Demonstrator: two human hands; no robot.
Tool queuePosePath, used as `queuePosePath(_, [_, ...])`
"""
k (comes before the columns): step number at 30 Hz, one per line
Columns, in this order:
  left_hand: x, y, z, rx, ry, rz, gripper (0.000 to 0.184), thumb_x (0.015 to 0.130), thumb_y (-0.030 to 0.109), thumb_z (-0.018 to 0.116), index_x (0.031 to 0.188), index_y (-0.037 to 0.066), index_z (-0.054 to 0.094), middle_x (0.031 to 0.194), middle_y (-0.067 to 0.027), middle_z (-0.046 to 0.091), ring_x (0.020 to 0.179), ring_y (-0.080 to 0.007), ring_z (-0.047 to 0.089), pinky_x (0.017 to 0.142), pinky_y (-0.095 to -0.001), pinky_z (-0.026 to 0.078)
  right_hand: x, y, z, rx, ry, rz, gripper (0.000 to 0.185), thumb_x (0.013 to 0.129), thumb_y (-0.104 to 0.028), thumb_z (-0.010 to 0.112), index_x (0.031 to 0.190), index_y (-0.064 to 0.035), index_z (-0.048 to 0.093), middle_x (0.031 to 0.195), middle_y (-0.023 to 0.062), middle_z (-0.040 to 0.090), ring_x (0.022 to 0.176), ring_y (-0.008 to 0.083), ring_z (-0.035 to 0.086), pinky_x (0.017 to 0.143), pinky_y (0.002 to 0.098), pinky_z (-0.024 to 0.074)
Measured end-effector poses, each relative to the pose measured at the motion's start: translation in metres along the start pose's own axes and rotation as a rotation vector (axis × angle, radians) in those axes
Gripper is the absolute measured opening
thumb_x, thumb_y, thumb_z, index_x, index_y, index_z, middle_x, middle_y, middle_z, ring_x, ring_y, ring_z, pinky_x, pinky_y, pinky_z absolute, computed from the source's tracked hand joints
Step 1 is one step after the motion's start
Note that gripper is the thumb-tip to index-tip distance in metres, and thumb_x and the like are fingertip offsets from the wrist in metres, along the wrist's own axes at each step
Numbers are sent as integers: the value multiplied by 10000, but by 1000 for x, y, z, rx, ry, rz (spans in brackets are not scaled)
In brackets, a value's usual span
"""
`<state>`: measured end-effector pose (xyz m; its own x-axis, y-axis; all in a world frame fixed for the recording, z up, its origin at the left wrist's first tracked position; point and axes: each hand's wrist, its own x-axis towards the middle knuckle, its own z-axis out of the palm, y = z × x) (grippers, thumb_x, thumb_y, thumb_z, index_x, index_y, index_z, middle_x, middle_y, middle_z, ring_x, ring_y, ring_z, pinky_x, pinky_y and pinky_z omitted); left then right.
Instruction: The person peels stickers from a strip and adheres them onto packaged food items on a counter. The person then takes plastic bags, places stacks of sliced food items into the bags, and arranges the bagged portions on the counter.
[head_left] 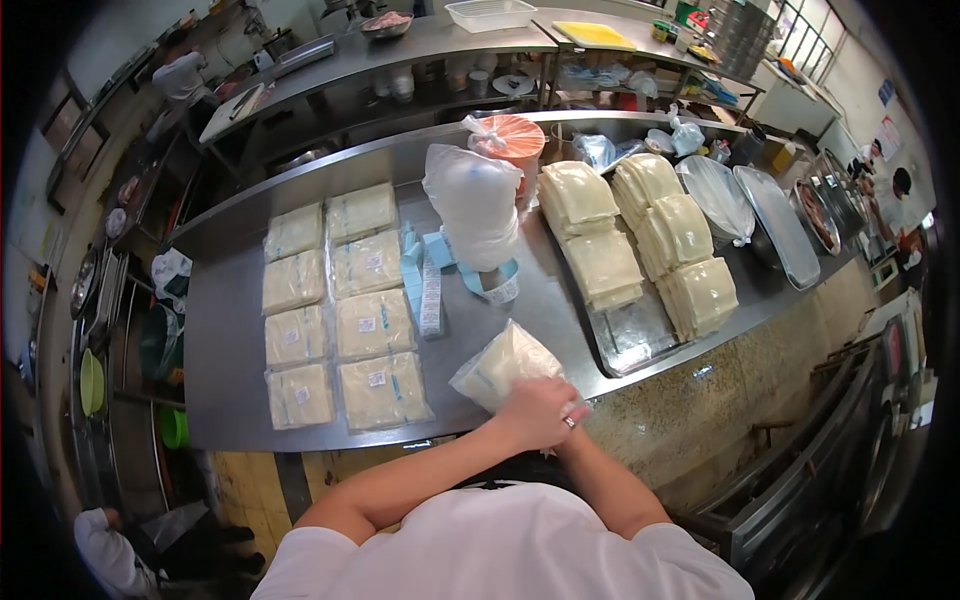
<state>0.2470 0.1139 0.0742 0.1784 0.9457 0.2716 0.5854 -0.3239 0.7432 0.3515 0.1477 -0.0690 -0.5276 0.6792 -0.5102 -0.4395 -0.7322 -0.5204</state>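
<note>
A clear plastic bag (508, 360) of pale, flat sheets, like dough wrappers, rests tilted at the table's near edge. My left hand (535, 412) is closed over the bag's near right end, fingers curled. My right hand (576, 418) meets it there, closed at the same end and partly hidden. Left of them lie two columns of filled, labelled packets (375, 322). A strip of printed labels (431, 295) and a blue-and-white label roll (490, 285) lie beyond the bag. To the right, a metal tray (635, 335) carries stacks of pale sheets (697, 298).
A white plastic sack (470, 205) and an orange tub (515, 145) stand at the back of the steel table (225, 350). A clear lid (777, 225) lies far right. Other people (185, 75) are at the left and right edges.
</note>
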Motion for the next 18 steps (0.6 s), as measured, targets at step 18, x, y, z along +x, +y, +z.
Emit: queuePosePath(18, [-2,-86,-74,-736,25,-695,476,1076,437,536,996,4,717,882,-29,686,788,-138,614,756,-324,514,-87,-53,77,37,-176,53,630,884,-15,707,1467,-37,470,1384,172,588,1276,382,592,1040,618,513])
